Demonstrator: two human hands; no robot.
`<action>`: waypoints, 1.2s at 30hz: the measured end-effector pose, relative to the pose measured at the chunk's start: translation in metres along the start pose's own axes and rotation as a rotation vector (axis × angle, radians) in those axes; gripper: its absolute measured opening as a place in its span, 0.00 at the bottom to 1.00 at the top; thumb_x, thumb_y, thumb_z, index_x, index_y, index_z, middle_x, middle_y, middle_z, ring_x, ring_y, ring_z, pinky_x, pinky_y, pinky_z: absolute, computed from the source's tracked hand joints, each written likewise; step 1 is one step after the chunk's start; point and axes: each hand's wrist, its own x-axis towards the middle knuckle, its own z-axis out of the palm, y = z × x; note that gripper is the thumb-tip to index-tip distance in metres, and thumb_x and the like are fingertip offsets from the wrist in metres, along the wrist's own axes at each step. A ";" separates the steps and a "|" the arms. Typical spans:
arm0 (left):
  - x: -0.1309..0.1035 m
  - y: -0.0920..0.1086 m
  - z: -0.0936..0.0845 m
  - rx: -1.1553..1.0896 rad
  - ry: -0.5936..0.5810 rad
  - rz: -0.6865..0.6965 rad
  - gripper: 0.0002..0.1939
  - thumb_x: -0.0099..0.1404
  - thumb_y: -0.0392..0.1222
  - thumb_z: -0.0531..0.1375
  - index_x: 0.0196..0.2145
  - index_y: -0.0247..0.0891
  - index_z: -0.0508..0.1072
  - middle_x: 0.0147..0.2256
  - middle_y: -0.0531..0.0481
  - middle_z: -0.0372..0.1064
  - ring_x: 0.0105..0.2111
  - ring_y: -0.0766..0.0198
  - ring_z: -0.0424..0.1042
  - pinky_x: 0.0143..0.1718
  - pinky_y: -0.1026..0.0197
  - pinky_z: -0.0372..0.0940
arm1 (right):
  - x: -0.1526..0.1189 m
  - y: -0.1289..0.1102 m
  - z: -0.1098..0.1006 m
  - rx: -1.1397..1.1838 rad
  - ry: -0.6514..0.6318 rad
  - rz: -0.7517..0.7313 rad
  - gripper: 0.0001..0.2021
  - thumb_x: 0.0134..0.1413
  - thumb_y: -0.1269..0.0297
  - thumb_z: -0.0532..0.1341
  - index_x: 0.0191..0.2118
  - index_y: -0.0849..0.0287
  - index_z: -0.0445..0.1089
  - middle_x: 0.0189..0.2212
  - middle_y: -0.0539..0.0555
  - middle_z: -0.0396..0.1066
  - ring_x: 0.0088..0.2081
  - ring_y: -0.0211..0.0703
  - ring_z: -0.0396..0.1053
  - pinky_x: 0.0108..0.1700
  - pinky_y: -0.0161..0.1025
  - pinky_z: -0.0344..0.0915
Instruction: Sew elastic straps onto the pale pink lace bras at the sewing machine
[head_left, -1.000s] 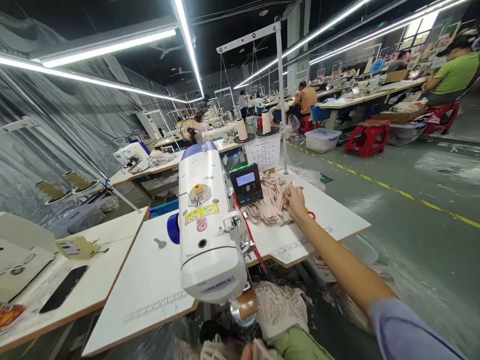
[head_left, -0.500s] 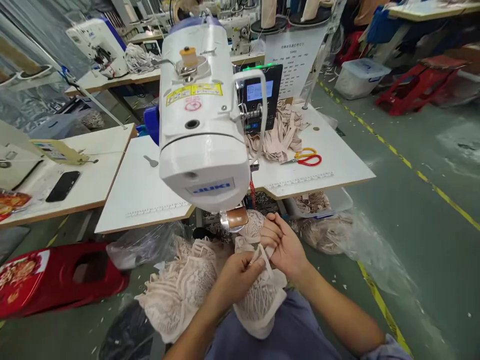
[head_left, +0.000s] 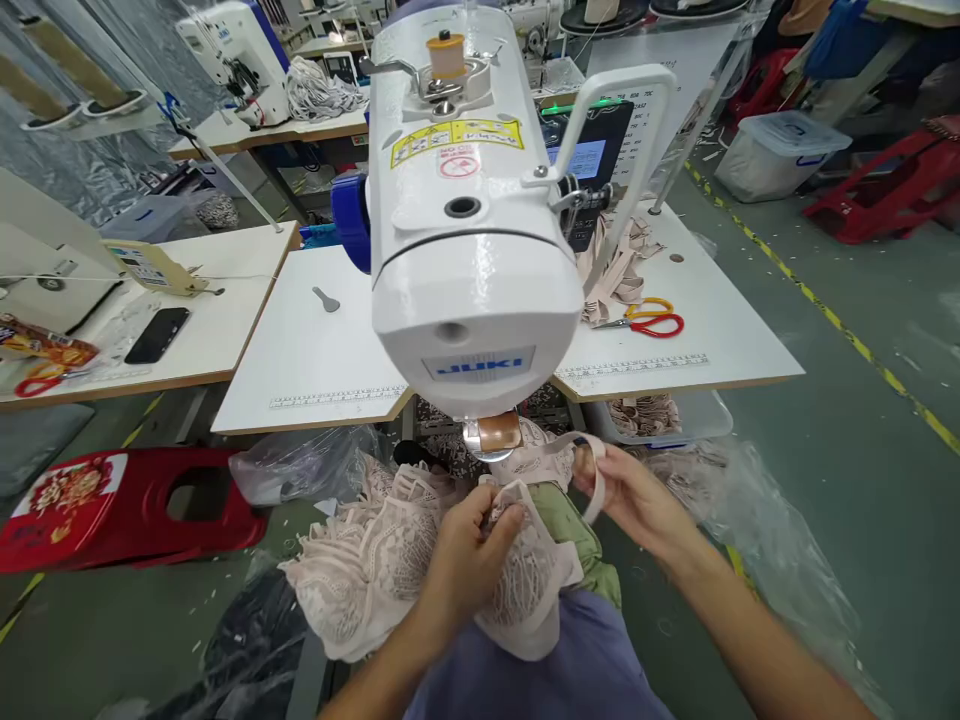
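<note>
Below sewing machine (head_left: 472, 290): gripping lace cup (head_left: 521, 590) in left hand (head_left: 469, 550), thumb and fingers closed; pinching pale strap (head_left: 598, 475) in curled right hand (head_left: 637, 495), below and right of machine. Just parted hands, bowing strap into loop; apparently separating strap from cup for handling.

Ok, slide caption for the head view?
Left hand holds lace garment, right hand a looped strap, by the sewing machine.

Bright, even light | glare on sewing machine (head_left: 476, 285) | edges stretched
</note>
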 end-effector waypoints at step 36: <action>0.030 0.014 -0.038 0.346 0.166 0.412 0.16 0.70 0.36 0.53 0.49 0.39 0.77 0.42 0.46 0.80 0.38 0.61 0.80 0.35 0.67 0.72 | 0.086 -0.057 0.034 -0.807 -0.114 -0.419 0.11 0.59 0.56 0.57 0.31 0.57 0.69 0.23 0.51 0.68 0.27 0.42 0.64 0.29 0.38 0.63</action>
